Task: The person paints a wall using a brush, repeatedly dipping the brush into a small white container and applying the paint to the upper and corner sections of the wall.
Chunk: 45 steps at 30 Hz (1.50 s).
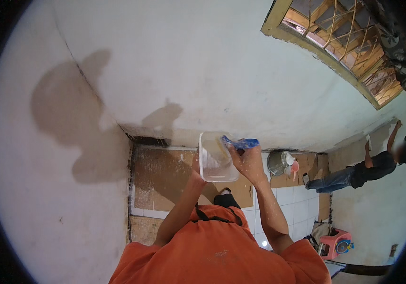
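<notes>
My left hand [196, 166] holds a clear plastic tub [219, 174] by its left side, with most of the fingers hidden behind it. In my right hand [247, 165] is the blue handle of a paintbrush [245, 143], its head tilted into the tub's opening. Pale residue coats the inside of the tub; how much it holds I cannot tell. Both hands are in front of my orange shirt, near the foot of a pale, patchy wall [203, 85].
Cardboard sheets [160, 177] cover part of the white tiled floor [288, 202]. A metal pail [276, 163] and a pink dipper [295, 166] stand to the right. A person in dark clothes [373, 168] works at the far wall. A pink stool [334, 243] is at lower right, a barred window [345, 39] at upper right.
</notes>
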Each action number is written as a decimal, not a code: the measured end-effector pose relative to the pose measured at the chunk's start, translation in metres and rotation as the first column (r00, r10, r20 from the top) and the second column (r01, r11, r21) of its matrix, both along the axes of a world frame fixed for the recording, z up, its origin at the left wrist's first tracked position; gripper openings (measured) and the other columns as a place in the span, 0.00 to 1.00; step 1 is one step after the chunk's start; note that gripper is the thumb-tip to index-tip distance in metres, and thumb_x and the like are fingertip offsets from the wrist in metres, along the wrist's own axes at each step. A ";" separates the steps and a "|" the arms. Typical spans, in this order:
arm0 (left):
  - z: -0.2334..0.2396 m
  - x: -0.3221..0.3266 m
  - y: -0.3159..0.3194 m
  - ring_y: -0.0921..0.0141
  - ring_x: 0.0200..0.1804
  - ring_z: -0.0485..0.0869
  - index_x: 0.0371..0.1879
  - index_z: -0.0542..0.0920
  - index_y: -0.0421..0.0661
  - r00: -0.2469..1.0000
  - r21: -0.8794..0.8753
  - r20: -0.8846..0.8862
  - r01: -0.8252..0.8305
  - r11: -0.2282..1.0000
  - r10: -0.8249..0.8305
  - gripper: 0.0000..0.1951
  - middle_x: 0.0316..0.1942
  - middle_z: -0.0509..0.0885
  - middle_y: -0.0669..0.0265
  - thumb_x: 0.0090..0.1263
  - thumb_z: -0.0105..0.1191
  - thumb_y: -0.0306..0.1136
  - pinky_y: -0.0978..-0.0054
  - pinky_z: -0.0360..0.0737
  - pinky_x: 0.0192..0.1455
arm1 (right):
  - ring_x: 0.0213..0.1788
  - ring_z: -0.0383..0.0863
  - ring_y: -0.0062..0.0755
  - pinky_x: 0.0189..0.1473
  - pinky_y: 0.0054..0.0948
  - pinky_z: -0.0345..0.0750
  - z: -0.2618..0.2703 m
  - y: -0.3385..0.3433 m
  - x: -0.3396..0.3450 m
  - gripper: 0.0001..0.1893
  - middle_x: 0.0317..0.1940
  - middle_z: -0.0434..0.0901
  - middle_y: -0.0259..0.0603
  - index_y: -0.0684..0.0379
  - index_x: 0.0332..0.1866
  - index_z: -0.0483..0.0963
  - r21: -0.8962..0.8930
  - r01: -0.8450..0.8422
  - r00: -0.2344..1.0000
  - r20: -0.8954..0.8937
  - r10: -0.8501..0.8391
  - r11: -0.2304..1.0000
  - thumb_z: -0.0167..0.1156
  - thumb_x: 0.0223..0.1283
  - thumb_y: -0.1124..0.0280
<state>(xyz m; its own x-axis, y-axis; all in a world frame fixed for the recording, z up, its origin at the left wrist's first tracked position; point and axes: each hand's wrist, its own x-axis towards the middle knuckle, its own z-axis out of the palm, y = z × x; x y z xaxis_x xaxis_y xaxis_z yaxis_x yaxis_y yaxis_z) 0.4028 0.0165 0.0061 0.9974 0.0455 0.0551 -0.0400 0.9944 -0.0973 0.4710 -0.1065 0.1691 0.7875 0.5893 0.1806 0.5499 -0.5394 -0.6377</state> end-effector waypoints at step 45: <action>0.198 0.168 0.090 0.60 0.53 0.82 0.58 0.74 0.46 0.968 0.272 0.084 -0.252 0.929 0.238 0.27 0.52 0.81 0.58 0.77 0.35 0.57 0.54 0.83 0.55 | 0.22 0.76 0.29 0.28 0.31 0.72 0.111 0.082 0.184 0.07 0.22 0.80 0.43 0.67 0.33 0.80 0.299 -0.352 0.936 0.131 0.328 0.887 0.64 0.57 0.73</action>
<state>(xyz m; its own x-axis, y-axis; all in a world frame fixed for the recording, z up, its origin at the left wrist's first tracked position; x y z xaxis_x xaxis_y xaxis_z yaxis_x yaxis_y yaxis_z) 0.5704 0.1069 0.2040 0.9529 0.2642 0.1491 -0.2882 0.9417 0.1735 0.6549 -0.0244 0.2806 0.5258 0.7216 0.4504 0.7165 -0.0904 -0.6917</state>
